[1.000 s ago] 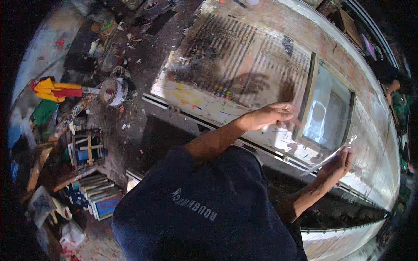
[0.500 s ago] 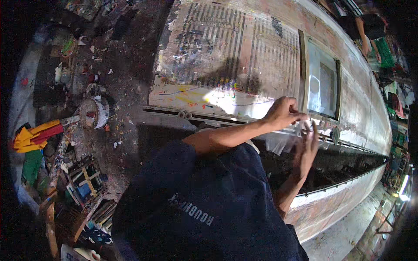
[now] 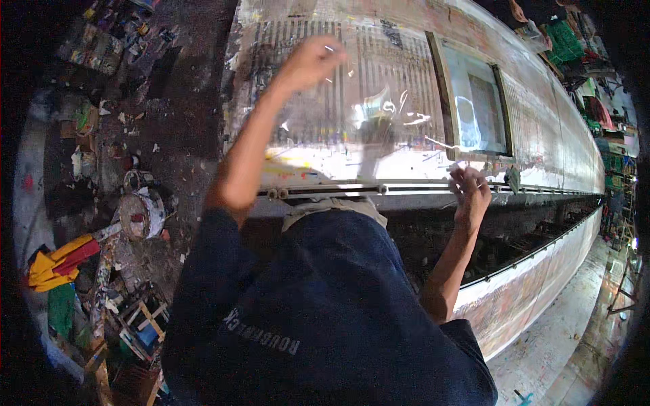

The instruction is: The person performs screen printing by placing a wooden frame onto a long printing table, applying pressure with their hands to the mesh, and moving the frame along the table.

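My left hand (image 3: 313, 64) is raised over the striped, paint-stained table (image 3: 406, 68), blurred by motion, its fingers drawn together. Glints of a clear plastic film (image 3: 374, 108) run across the tabletop between my two hands. Its outline is hard to make out, but both hands seem to pinch an end of it. My right hand (image 3: 472, 194) is at the table's near edge, fingers curled and closed. Beyond it on the table lies a framed screen (image 3: 467, 101) with a pale blue mesh and wooden side bars.
A metal rail (image 3: 406, 190) with small rollers runs along the near table edge. To the left are a paint-splattered drum (image 3: 140, 215), a yellow and red cloth (image 3: 61, 266) and stacked frames (image 3: 143, 323). Another person's hand (image 3: 518, 11) shows at the far right.
My left hand has swung from beside my right hand up and to the left, drawing the clear film out over the table. The right hand has stayed near the table edge.
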A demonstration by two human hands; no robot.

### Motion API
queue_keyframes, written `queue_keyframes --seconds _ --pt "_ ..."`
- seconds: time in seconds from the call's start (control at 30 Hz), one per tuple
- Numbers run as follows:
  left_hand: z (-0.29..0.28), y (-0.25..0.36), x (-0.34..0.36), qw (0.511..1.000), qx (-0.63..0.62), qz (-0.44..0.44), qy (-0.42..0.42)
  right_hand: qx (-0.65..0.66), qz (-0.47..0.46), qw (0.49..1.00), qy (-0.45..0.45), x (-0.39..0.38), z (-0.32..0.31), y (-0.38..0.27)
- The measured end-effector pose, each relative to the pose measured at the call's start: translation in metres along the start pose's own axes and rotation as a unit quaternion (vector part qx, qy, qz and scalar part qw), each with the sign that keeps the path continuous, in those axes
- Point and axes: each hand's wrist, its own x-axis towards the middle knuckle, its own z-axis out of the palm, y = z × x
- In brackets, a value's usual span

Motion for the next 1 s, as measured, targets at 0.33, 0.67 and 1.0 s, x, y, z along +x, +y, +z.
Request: queue_keyframes --seconds 0.33,0.67,1.0 --pt "-0.073 -0.056 0.077 0.981 0.186 0.042 -0.021 0.092 0.129 0.987 -0.038 0.023 -0.011 0.102" --pt "-0.018 0.025 0.237 0.872 0.436 0.153 0.161 0.132 0.190 0.968 -0.101 0.029 0.100 0.140" --pt "0.135 -0.116 0.024 0.928 0.311 -0.178 0.099 0.131 0.322 0.928 -0.137 0.049 0.196 0.212"
